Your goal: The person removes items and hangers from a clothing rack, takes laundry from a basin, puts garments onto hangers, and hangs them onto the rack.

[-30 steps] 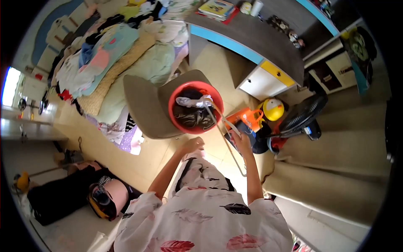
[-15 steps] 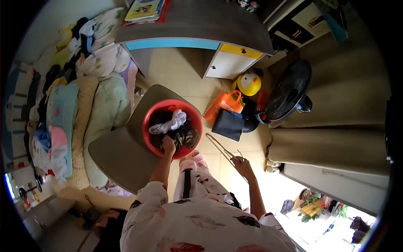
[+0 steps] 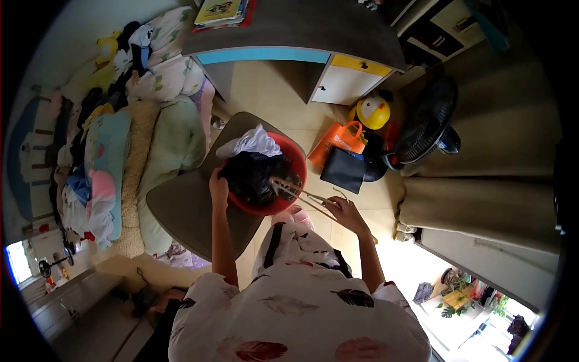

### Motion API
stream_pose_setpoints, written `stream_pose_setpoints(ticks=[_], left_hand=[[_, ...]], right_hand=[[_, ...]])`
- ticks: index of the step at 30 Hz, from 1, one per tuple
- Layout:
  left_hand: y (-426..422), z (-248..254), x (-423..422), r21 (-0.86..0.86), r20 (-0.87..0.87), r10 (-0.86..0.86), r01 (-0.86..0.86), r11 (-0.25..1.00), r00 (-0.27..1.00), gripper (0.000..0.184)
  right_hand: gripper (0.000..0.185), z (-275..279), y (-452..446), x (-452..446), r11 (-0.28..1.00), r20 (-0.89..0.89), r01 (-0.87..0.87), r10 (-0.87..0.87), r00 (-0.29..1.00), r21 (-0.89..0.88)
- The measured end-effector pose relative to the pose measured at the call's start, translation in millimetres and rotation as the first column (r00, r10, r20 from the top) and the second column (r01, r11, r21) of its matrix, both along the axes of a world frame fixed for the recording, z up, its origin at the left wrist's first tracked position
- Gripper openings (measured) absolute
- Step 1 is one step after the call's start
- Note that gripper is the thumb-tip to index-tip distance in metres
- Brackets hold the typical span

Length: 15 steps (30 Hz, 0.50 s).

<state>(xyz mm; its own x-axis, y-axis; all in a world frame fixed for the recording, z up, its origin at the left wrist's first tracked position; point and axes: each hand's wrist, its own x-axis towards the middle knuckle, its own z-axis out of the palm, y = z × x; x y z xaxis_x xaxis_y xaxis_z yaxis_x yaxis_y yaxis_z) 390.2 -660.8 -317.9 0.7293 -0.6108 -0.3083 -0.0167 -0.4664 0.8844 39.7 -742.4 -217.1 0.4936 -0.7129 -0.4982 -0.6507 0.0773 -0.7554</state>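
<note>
A red basin [image 3: 298, 155] of clothes sits on a grey-brown chair [image 3: 181, 202]. My left hand [image 3: 218, 184] is at the basin's left side, its fingers closed on the edge of a black garment [image 3: 252, 175], which is bunched over the basin. White cloth [image 3: 256, 142] lies behind it, partly over the far rim. To the right of the basin, my right hand [image 3: 342, 212] grips a thin, light-coloured clothes hanger [image 3: 310, 200]. The hanger's far end reaches over the basin against the dark clothes; its tip is hard to make out.
Right of the chair, an orange bag [image 3: 339, 140], a dark flat pouch [image 3: 344, 170], a yellow chick-shaped item [image 3: 372, 113] and a black fan [image 3: 425, 123] stand on the floor. A desk [image 3: 289, 27] is ahead. The bed on the left holds a green quilt [image 3: 175, 133] and heaped clothes.
My left hand has pulled the black garment up and left from the basin. The white cloth has shifted and spread at the back. My right hand has brought the hanger over the basin.
</note>
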Motion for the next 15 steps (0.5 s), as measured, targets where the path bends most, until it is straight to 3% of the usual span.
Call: stream_pose_setpoints(ticks=[1,4,8,10,11,12,13,14,15], left_hand=[[1,30,-6,-0.067,-0.117,0.002,-0.01,0.998,0.993,0.03],[6,79,-18,0.004,-0.113,-0.1,0.101,0.995,0.989,0.026],[8,100,-24,0.05,-0.225,-0.002,0.013,0.999,0.974,0.025],[6,96,-24,-0.225,-0.286,0.028,-0.095,0.97,0.958,0.021],[6,106,-25,-0.231,-0.279,0.03,-0.098,0.968,0.96,0.021],[3,123,-27,-0.168,-0.029,-0.011,0.006,0.986,1.0,0.024],[0,138,-30,-0.081,0.217,-0.069,0.088,0.993,0.974,0.027],[-3,150,-34,-0.089,0.223,-0.067,0.088,0.992,0.973,0.027],[-6,160,-38,-0.011,0.331,-0.124,0.135,0.991,0.936,0.027]], right_hand=[[0.025,-1,0,3,0.999,0.062,-0.001,0.003,0.998,-0.033],[0.024,7,0,15,0.994,0.16,0.008,0.01,0.987,-0.114],[0.019,68,-3,17,0.989,0.008,0.011,-0.01,1.0,-0.146],[0.016,93,-3,5,0.896,0.147,-0.096,0.175,0.973,-0.435],[0.014,102,-1,-4,0.815,0.025,-0.179,0.231,0.973,-0.55],[0.014,123,-1,-6,0.809,0.031,-0.176,0.233,0.972,-0.56],[0.014,151,-1,-8,0.88,0.084,-0.151,0.21,0.974,-0.449],[0.014,171,1,-10,0.936,0.132,-0.13,0.181,0.974,-0.327],[0.014,181,4,-11,0.926,0.109,-0.136,0.185,0.977,-0.352]])
